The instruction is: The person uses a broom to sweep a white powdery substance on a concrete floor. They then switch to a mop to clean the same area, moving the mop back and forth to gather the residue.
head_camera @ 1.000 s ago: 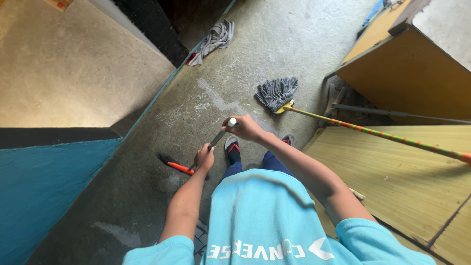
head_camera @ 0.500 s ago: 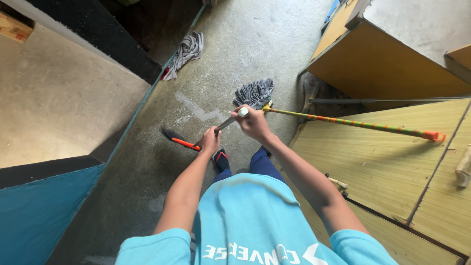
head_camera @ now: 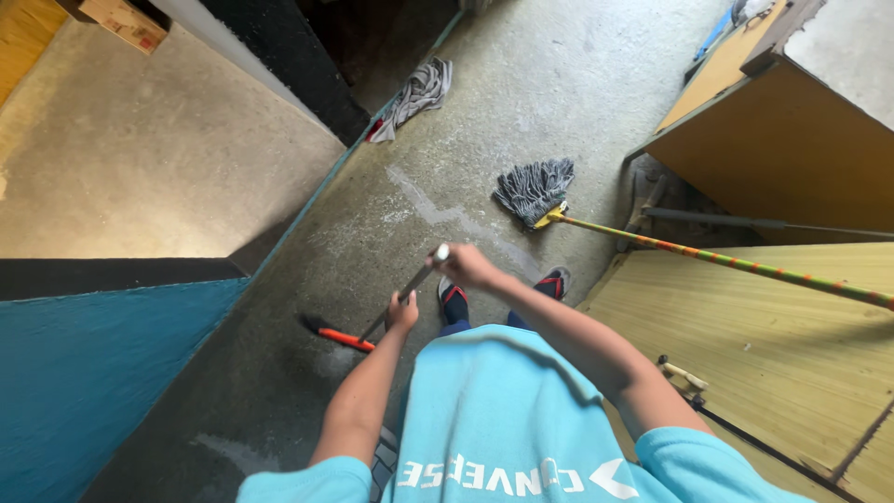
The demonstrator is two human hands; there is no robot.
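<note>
The right hand [head_camera: 466, 265] was closed around the top of a floor squeegee's handle [head_camera: 410, 284], the left hand [head_camera: 402, 312] gripping lower. Its orange head [head_camera: 340, 337] rested on the wet concrete floor [head_camera: 484, 121] by the teal wall [head_camera: 102, 373]. Mid-stroke, apparently; the next pull needs steady downward pressure, clear of the grey mop [head_camera: 535, 191].

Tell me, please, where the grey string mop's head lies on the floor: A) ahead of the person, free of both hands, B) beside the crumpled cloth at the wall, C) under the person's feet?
A: the mop head lies on the concrete ahead of the feet, while the left hand and right hand grip the dark handle of a floor brush.
</note>
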